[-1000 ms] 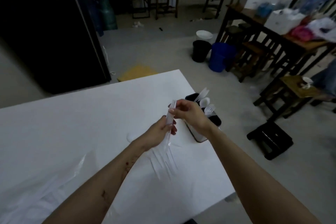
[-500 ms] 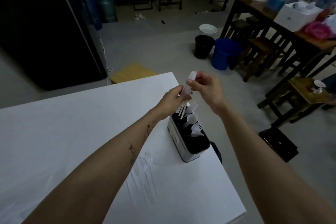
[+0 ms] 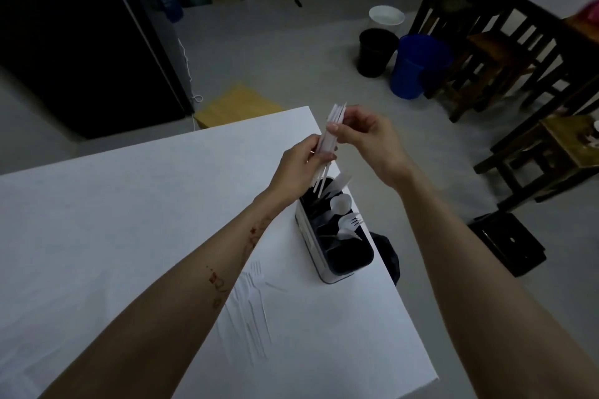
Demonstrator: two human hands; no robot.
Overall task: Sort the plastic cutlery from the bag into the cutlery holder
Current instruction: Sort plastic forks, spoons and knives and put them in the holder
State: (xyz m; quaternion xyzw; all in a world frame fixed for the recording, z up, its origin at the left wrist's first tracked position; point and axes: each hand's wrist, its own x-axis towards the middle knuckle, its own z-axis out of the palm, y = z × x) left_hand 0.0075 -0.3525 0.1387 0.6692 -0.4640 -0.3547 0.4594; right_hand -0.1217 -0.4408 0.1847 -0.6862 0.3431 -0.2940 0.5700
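So both hands are up over the far end of the holder, which sits at the right edge of the table. The left hand has its fingers wrapped round the middle of a bundle of white cutlery, and the right hand is pinching the top of that same bundle, looks like it's squaring it up or peeling one piece off, can't really tell which. The thing that matters: the bundle stands nearly upright, leaning a bit away from the person, and its thin lower ends hang right above the far compartment, just clear of the rim or barely dipping in, hard to call. So I'd guess the drop is basically straight down along the bundle's own length, no sideways travel needed. The left hand is the lower one and closer to the opening, so it probably does the lowering. The holder already has a spoon and fork sticking up in the middle sections. More forks lie flat on the table near the left forearm, well apart from the holder, so there's sorting left.
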